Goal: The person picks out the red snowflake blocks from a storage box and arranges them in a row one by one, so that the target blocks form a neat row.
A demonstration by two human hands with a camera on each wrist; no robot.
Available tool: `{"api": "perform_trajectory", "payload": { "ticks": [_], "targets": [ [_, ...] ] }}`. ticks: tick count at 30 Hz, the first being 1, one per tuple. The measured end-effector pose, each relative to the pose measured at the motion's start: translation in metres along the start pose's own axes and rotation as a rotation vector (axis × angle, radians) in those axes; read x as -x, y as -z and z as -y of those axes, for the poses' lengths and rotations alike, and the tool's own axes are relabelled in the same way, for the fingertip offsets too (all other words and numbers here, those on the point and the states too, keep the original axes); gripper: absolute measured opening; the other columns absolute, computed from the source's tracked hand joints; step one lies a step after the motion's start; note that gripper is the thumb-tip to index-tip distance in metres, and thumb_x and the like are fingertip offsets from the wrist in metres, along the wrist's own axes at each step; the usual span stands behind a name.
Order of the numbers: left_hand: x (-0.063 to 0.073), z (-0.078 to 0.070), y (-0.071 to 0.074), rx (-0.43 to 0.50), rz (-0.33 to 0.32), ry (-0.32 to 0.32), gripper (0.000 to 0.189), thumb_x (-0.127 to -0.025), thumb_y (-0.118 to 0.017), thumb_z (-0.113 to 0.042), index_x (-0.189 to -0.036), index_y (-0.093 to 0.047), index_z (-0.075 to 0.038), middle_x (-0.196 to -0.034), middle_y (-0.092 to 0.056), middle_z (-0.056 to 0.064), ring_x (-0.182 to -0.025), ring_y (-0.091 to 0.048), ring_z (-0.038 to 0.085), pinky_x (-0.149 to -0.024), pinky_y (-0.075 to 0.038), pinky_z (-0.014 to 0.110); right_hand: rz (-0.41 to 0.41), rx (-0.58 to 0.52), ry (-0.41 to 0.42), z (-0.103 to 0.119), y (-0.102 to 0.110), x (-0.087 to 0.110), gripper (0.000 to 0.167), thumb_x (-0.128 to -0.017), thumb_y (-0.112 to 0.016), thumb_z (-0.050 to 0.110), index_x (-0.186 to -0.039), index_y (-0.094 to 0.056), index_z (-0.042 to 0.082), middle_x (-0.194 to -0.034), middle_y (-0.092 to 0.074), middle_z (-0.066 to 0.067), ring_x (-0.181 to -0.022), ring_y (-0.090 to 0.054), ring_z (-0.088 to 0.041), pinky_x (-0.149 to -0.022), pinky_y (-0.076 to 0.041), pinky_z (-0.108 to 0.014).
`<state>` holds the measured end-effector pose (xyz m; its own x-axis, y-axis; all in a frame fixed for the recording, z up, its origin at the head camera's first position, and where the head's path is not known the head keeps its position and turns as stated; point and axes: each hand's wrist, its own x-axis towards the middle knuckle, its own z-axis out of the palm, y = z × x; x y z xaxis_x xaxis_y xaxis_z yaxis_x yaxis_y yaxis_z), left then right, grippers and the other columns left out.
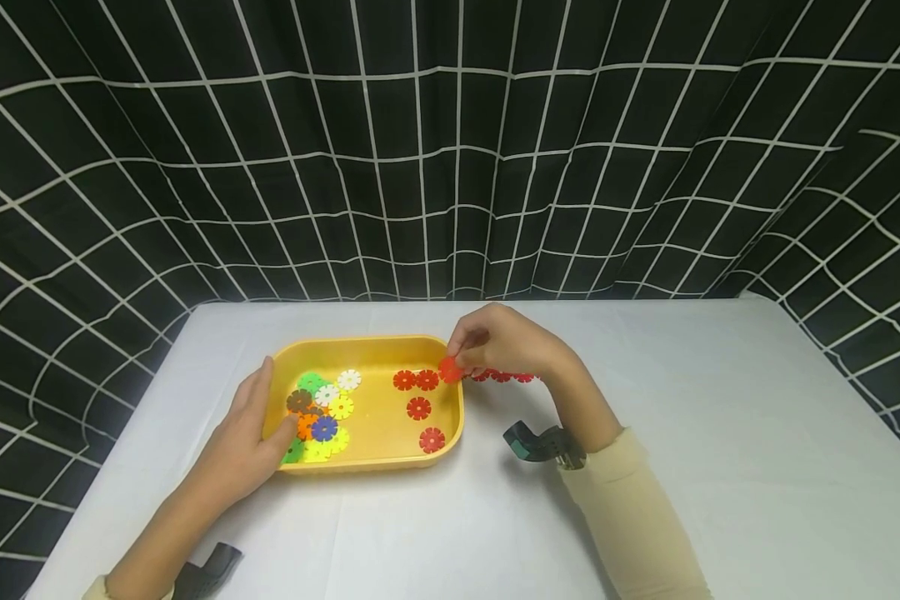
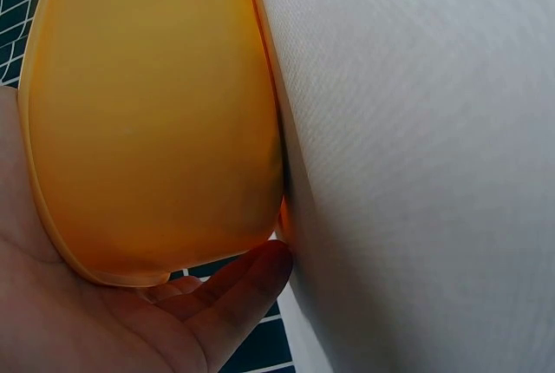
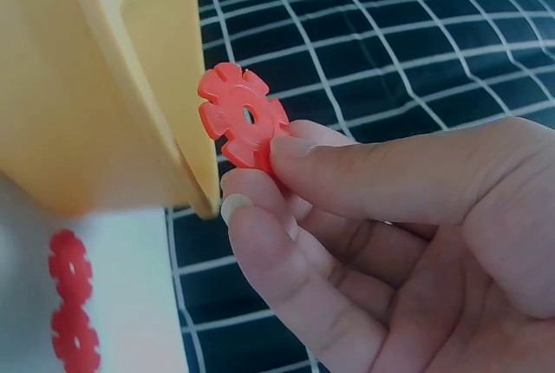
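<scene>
Beige fabric sleeve (image 1: 637, 517) nearest, our right grip (image 1: 512, 340) is pinching a red, notched plastic disc (image 1: 449, 369) at its fingertips; leftward, our left grip (image 1: 243, 442) is clasping a yellow plastic tray (image 1: 378, 429); ideally, we're steadying it and clearing its rim (image 1: 367, 463).

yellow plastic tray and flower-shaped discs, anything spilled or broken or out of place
Nothing stands out as spilled or damaged. Some red plastic flower-shaped discs lie outside the yellow plastic tray, but in a neat row, so they look placed rather than spilled.
</scene>
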<state>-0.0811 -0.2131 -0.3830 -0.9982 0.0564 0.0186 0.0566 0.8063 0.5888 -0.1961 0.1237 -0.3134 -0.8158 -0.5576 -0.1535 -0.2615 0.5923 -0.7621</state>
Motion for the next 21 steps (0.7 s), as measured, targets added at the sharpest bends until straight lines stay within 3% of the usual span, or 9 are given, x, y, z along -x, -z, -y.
{"api": "perform_trajectory", "payload": {
  "ticks": [7, 21],
  "targets": [
    [0.000, 0.000, 0.000, 0.006, -0.001, -0.009, 0.087, -0.095, -0.056, -0.019, -0.160, -0.001, -0.003, -0.161, -0.016, 0.025, -0.140, -0.030, 0.051, -0.105, -0.029, 0.071, -0.047, 0.041, -0.022, -0.012, 0.016, 0.005, 0.009, -0.087, -0.075, 0.001, -0.091, -0.075, 0.009, -0.085, -0.072, -0.004, -0.079, -0.068, -0.025, -0.075, -0.060, -0.036],
    [0.000, 0.001, 0.001, 0.010, -0.001, -0.013, 0.086, -0.095, -0.055, -0.018, -0.160, -0.001, -0.003, -0.161, -0.016, 0.025, -0.140, -0.030, 0.051, -0.105, -0.029, 0.072, -0.054, 0.050, -0.160, -0.050, 0.048, 0.017, 0.007, -0.090, -0.067, 0.002, -0.094, -0.073, 0.005, -0.081, -0.069, -0.009, -0.077, -0.067, -0.031, -0.079, -0.059, -0.047]
  ]
}}
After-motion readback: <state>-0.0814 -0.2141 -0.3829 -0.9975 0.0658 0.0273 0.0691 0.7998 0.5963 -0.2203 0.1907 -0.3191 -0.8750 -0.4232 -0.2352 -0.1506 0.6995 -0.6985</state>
